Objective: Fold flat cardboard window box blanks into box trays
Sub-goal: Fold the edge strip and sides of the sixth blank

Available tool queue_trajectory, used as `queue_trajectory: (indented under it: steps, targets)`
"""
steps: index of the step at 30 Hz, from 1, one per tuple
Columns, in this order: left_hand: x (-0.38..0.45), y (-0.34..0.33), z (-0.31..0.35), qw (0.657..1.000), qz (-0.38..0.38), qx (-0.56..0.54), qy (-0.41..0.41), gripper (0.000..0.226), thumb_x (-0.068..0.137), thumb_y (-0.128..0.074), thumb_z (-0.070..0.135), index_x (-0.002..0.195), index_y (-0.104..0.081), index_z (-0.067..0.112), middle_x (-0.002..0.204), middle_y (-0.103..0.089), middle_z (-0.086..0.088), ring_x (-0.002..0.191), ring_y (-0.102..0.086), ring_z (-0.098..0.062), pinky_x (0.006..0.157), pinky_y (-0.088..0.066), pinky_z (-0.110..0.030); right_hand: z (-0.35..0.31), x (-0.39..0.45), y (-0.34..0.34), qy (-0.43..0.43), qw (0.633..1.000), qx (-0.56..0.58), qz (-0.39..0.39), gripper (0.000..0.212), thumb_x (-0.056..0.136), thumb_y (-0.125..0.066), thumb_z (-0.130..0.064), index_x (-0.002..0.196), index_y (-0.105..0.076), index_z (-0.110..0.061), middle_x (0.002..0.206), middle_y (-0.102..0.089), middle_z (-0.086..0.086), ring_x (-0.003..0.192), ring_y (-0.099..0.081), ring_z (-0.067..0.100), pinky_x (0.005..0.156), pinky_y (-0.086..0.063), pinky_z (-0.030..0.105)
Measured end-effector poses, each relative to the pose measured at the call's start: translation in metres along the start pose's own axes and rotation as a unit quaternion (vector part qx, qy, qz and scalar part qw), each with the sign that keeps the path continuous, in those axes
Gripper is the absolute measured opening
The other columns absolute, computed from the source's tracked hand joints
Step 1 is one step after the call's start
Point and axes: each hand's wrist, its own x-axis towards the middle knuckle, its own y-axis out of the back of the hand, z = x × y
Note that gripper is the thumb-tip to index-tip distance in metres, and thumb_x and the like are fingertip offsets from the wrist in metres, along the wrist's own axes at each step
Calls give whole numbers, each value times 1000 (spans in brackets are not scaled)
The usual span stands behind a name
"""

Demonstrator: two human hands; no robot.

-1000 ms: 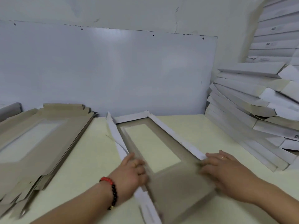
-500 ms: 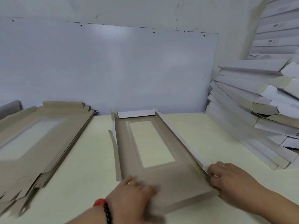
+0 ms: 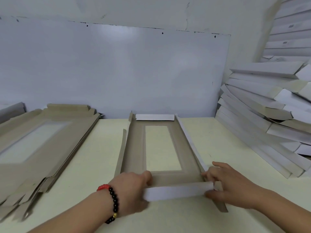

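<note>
A grey-brown cardboard window box blank [image 3: 136, 148] lies lengthwise on the pale table [image 3: 218, 140], its cut-out window in the middle. Its far end flap and right side wall stand up, white side showing; the left side flap leans outward. The near end flap [image 3: 176, 191] is raised, white face toward me. My left hand [image 3: 133, 187] grips the flap's left end, thumb inside the tray. My right hand [image 3: 227, 184] pinches its right end at the corner, index finger stretched along the right wall.
A stack of flat grey-brown blanks [image 3: 38, 145] lies on the table at the left. Folded white box trays [image 3: 269, 115] are piled high at the right, leaning against the wall. A white board [image 3: 117, 73] stands behind the table.
The blank has turned straight and slid toward me. Both hands moved from its flat near end to the near flap, which now stands folded up.
</note>
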Motion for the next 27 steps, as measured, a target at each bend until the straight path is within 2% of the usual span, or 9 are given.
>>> queue_trajectory:
  steps: [2, 6, 8, 11, 15, 18, 20, 23, 27]
  targets:
    - [7, 2, -3, 1000, 3, -20, 4, 13, 85, -51, 32, 97, -49, 29, 86, -60, 5, 75, -53, -15, 57, -38, -22, -1, 5, -6, -43, 998, 39, -6, 36, 64, -61, -60, 77, -41, -33, 91, -57, -11, 87, -51, 2, 76, -43, 16]
    - [24, 11, -20, 981, -44, -183, 53, 11, 89, -56, 26, 82, -49, 26, 76, -59, 7, 65, -59, -11, 51, -42, -14, -4, 20, -9, -92, 989, 116, -12, 28, 78, -63, -51, 80, -41, -34, 76, -57, -5, 62, -48, 4, 57, -38, 20]
    - [30, 12, -26, 947, -51, -301, 98, 14, 93, -55, 22, 80, -49, 23, 73, -63, -1, 59, -62, -17, 52, -50, -23, -6, 30, -6, -143, 973, 179, -13, 23, 85, -63, -45, 87, -46, -30, 84, -60, 3, 68, -54, 11, 59, -44, 25]
    - [40, 6, -24, 975, -18, -184, 122, 19, 96, -47, 34, 80, -47, 23, 81, -58, 3, 69, -57, -14, 59, -44, -24, -17, 46, -8, -210, 961, 180, 10, 32, 87, -63, -42, 107, -48, -22, 93, -57, 1, 84, -57, 18, 69, -48, 32]
    - [51, -15, -8, 989, 45, 51, 133, 34, 94, -40, 45, 116, -49, 22, 124, -52, -3, 116, -46, -25, 92, -39, -34, -49, 59, -20, -200, 968, -150, -5, 61, 93, -48, -43, 143, -24, -19, 142, -40, 7, 115, -55, 26, 91, -40, 35]
    - [62, -32, 4, 990, 39, 76, 110, 52, 97, -33, 36, 144, -26, 16, 152, -27, -7, 142, -18, -31, 115, -19, -44, -78, 67, -41, -147, 946, -286, -36, 73, 93, -43, -26, 152, -5, -4, 159, 4, 20, 143, -20, 35, 113, -15, 49]
    - [69, -41, 14, 995, 7, 39, 94, 63, 97, -32, 31, 152, -6, 12, 160, -5, -7, 147, 1, -31, 119, -3, -47, -94, 74, -57, -57, 972, -225, -33, 68, 95, -36, -19, 152, -4, -2, 160, 4, 19, 148, 0, 32, 119, -3, 47]
    - [72, -49, 18, 996, -27, 13, 81, 75, 93, -37, 28, 152, 6, 12, 161, 6, -3, 148, 10, -27, 119, 4, -47, -105, 81, -78, 39, 999, 0, -10, 62, 98, -32, -13, 155, -7, -12, 163, 0, 2, 149, 3, 13, 120, 4, 27]
    - [68, -51, 8, 992, -67, 34, 104, 60, 101, -14, 35, 153, 8, 13, 161, 13, -2, 148, 13, -22, 119, 5, -46, -71, 77, -90, 8, 996, -84, -40, 59, 104, -15, -39, 155, 3, -16, 162, 12, -1, 147, 16, 9, 117, 11, 30]
